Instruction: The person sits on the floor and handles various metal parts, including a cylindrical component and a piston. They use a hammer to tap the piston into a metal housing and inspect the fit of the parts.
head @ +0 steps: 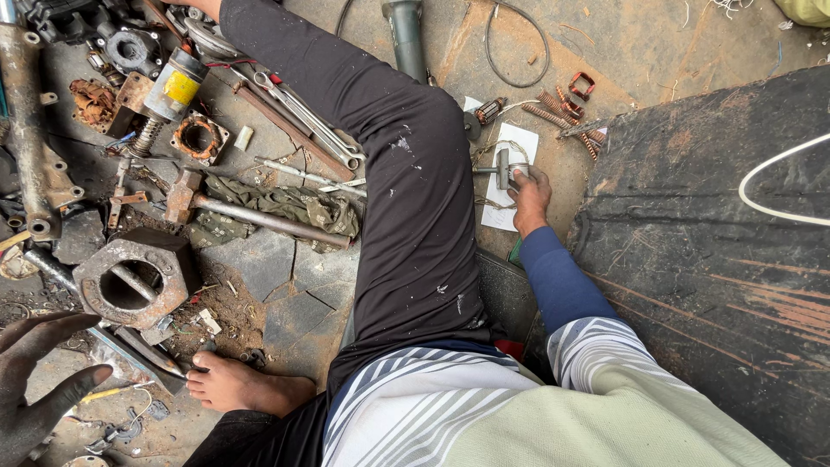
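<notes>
Head view, looking down at a person seated on a cracked concrete floor (294, 294). Nearest, at lower left, the left hand (35, 380) hovers spread, its fingers (52, 327) wide apart and holding nothing, above scattered small metal scraps. Just beyond it stands a heavy grey hexagonal metal housing (134, 278) with a round bore, set flat so that it sits steady. Further on, a rusty long-handled hammer (251, 214) lies across a crumpled olive cloth (285, 203), within easy reach. On the far side of the black-trousered leg (406, 173), the right hand (529, 197) rests on a white paper sheet (510, 186), its fingers closed around a small T-shaped grey metal part (503, 169), apparently pinning it down; the grip itself is partly hidden. Beyond lie reddish threaded springs (562, 111).
</notes>
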